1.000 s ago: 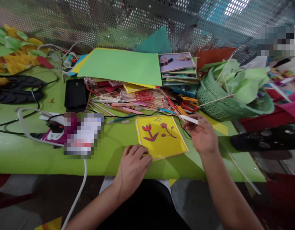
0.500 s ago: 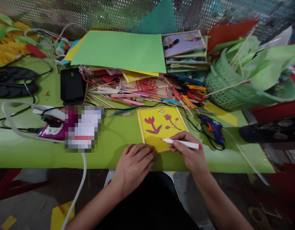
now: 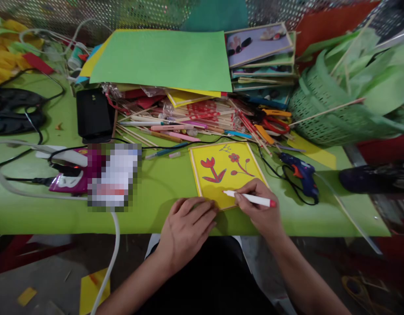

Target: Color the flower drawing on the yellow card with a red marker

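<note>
A square yellow card (image 3: 211,194) with thin light sticks along its edges lies on the green table. Two red flowers with dark outlines and a small dark outline drawing above them are on it. My right hand (image 3: 261,210) is closed round a white felt-tip pen (image 3: 254,199) with a red end. The pen's tip is at the lower middle of the card, below the flowers. My left hand (image 3: 190,223) rests at the card's lower left corner, palm down, fingers laid out and slightly bent, holding nothing.
A blue glue gun (image 3: 298,173) lies right of the card, its black cord running behind it. Further back are loose sticks and pens (image 3: 175,127), green sheets (image 3: 162,61) and a green basket (image 3: 323,109). At left are a purple power strip (image 3: 73,181) and a blurred-out phone (image 3: 118,173).
The view has shifted slightly, so the things on the table appear a little displaced. Both hands keep nearly the same place at the card, and the pen stays in my right hand.
</note>
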`<action>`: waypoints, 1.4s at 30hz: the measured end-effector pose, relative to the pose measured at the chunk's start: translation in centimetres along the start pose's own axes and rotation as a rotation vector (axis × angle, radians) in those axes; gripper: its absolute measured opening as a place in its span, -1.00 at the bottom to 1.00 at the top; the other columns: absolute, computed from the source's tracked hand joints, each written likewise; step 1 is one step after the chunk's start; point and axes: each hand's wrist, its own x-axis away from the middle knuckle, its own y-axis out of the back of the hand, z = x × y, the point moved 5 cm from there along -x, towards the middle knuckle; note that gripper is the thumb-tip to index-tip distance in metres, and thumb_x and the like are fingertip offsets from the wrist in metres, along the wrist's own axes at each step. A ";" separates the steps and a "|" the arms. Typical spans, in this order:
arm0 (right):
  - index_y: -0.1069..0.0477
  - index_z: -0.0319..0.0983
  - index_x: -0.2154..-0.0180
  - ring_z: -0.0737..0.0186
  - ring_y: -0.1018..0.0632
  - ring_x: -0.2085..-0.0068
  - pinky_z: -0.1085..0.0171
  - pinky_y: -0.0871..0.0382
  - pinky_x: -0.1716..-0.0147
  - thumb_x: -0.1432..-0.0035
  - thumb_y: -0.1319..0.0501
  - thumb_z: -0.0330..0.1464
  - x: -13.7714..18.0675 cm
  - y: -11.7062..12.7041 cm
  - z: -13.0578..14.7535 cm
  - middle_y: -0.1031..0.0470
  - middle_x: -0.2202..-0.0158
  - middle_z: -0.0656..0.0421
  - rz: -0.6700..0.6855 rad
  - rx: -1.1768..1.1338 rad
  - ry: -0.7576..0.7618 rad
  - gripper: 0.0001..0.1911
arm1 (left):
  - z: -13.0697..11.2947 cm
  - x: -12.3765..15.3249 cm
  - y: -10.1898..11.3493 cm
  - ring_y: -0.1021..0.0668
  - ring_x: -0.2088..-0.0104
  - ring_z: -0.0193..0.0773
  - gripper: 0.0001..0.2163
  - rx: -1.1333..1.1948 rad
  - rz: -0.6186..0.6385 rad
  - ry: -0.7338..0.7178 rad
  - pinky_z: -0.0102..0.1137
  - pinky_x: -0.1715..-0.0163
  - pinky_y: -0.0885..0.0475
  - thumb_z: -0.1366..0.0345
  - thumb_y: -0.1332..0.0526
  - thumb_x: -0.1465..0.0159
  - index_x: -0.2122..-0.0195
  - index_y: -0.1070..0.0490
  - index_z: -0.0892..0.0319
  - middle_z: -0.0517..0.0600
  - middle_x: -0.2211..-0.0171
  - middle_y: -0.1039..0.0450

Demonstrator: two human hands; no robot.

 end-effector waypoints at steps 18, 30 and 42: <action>-0.39 -0.16 0.37 0.34 -0.48 0.55 0.39 -0.37 0.58 -0.14 -0.34 -0.41 0.0 -0.2 -0.5 -0.49 0.52 0.27 0.013 0.045 0.012 -0.87 | 0.0 -0.1 0.0 -0.55 -0.08 -0.21 -0.79 0.010 0.014 0.003 -0.25 -0.06 -0.35 0.33 -0.28 -0.39 -0.03 -0.53 0.09 -0.12 -0.03 -0.64; -0.37 -0.16 0.39 0.38 -0.44 0.58 0.42 -0.30 0.62 -0.14 -0.32 -0.45 0.3 0.4 -0.4 -0.40 0.56 0.33 -0.090 0.078 0.028 -0.85 | 0.0 0.0 0.0 -0.56 -0.08 -0.21 -0.79 -0.006 0.014 0.002 -0.24 -0.05 -0.36 0.32 -0.27 -0.40 -0.05 -0.53 0.07 -0.11 -0.03 -0.64; -0.40 -0.16 0.37 0.32 -0.47 0.57 0.37 -0.33 0.62 -0.13 -0.35 -0.37 0.3 0.4 -0.4 -0.49 0.54 0.27 -0.058 -0.017 -0.046 -0.87 | 0.0 -0.1 0.1 -0.56 -0.07 -0.22 -0.79 -0.016 0.008 0.000 -0.25 -0.05 -0.36 0.32 -0.27 -0.40 -0.04 -0.54 0.07 -0.12 -0.01 -0.65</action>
